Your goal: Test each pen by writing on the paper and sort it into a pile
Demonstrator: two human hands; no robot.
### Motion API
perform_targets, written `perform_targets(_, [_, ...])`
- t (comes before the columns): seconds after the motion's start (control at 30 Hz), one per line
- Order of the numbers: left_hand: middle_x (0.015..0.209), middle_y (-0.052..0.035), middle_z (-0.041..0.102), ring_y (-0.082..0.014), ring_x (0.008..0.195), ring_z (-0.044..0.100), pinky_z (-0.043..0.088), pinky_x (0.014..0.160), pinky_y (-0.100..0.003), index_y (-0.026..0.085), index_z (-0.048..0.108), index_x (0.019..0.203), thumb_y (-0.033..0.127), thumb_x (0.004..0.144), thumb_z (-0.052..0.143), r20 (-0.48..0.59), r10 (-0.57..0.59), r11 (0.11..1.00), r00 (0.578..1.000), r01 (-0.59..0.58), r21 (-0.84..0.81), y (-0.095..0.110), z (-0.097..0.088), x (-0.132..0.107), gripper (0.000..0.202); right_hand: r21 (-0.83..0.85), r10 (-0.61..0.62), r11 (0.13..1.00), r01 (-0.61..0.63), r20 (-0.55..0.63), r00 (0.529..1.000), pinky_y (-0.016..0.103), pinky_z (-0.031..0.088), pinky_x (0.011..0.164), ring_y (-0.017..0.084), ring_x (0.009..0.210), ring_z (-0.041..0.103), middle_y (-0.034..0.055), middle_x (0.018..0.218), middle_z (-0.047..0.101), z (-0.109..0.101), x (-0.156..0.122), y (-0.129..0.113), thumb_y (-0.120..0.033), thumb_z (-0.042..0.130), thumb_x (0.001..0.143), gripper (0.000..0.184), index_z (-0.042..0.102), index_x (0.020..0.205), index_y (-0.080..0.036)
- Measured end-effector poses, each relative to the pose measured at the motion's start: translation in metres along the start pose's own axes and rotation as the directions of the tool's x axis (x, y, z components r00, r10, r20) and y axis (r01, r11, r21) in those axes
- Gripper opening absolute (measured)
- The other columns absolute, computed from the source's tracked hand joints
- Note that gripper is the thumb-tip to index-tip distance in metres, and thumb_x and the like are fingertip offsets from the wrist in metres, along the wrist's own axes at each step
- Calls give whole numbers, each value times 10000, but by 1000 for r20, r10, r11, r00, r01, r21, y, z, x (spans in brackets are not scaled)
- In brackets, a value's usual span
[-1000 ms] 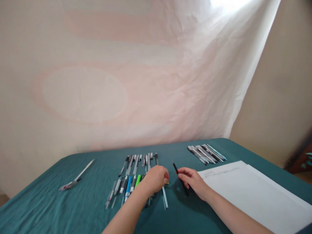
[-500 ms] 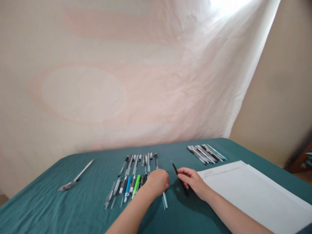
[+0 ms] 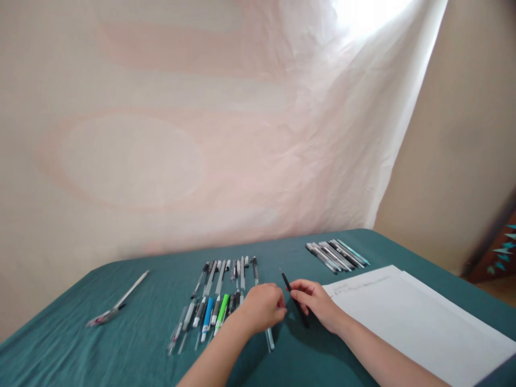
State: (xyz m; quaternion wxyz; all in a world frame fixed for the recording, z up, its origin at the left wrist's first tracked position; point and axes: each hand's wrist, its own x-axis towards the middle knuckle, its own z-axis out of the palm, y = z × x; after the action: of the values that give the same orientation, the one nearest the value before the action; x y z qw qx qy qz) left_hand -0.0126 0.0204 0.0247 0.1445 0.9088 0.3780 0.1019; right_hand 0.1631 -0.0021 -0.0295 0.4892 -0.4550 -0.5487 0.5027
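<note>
My right hand point(image 3: 316, 302) pinches a slim black pen point(image 3: 299, 312) between thumb and fingers. Its tip points up and away from me, over the cloth. To the left, my left hand point(image 3: 264, 306) is curled, palm side turned down. Whatever its fingers may hold is hidden from view. Beneath and beside that hand lies a front row of pens and markers, among them a blue marker point(image 3: 207, 317) and a green marker point(image 3: 222, 312). Light-coloured pen bodies point(image 3: 269, 339) poke out below the left wrist. Behind is a second row of pens point(image 3: 220, 277).
White paper point(image 3: 374, 322) with faint scribbles near its top lies at the right. Beyond it sits a group of pens point(image 3: 337, 256). At far left, a white pen point(image 3: 132, 288) lies by a blurred cluster. A green cloth point(image 3: 133, 355) covers the table; a pale sheet point(image 3: 242, 161) hangs behind.
My left hand has shifted slightly right, nearer to my right hand, and its fingers show more. The black pen stays in my right hand. The whole view has moved a little.
</note>
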Motion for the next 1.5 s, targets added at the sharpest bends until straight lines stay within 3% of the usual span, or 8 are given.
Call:
perform_targets(0.27, [630,-24,628,-169,603,578,410,582,-245,167,617,763,228,738,503,-140,-56,942,989,6,-334,-20,-14,8,132,61,11,998,-12,15,1000,174,297,403,42,410,379,-57,553,505,-3,2,5,-337,639,716,199,632,806,-160])
perform_targets(0.47, [748,-36,629,-124,546,551,428,535,-229,139,598,924,366,810,459,-204,-144,782,968,-15,-623,-32,-19,14,290,81,-2,997,-2,48,999,173,260,391,28,405,362,10,715,637,-3,0,4,-326,608,750,192,626,815,-147])
perform_targets(0.63, [741,-35,611,-106,534,522,433,538,-231,131,576,919,414,774,529,-217,-216,650,952,-26,-760,-37,-14,17,322,64,12,998,-18,94,996,176,249,401,40,415,354,13,667,647,-4,-2,4,-347,609,754,215,613,841,-151])
perform_targets(0.83, [701,-14,594,-91,524,502,408,530,-213,141,544,836,398,770,558,-196,-231,569,953,-31,-822,-38,-12,16,265,30,5,1000,-7,84,996,180,251,407,43,425,352,6,657,637,-3,-3,1,-382,610,752,247,629,853,-157])
perform_targets(1.5, [652,12,574,-100,526,482,350,509,-211,141,621,775,370,707,640,-110,-187,535,976,7,-845,-37,-9,15,239,-50,15,999,-12,76,997,186,243,405,57,432,360,-11,601,610,-4,-1,2,-414,613,744,279,673,860,-167])
